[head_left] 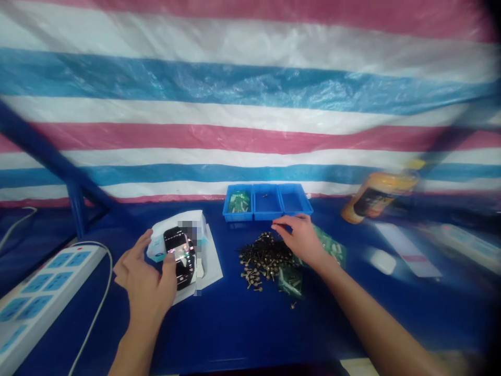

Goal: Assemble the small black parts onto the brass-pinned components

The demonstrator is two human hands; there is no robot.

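Observation:
My left hand [148, 271] is at a smartphone [180, 253] with a lit screen, its fingers spread and its thumb over the phone's left edge. The phone leans on a white box with a white sheet [213, 256] under it. My right hand [299, 237] is held over the back of a pile of small screws [266, 258], thumb and forefinger pinched together. Whatever is between those fingertips is too small to make out. Green-tinted plastic bags [331, 248] lie beneath and beside the right wrist, and a smaller bag [290, 280] touches the pile.
Three joined blue trays [267, 215] stand behind the pile; the left one contains small green packets [239, 202]. A power strip [50, 282] with a cable lies left. A bottle [378, 196], a white case [382, 261] and a pale flat object [409, 250] are right. Striped sheeting hangs behind.

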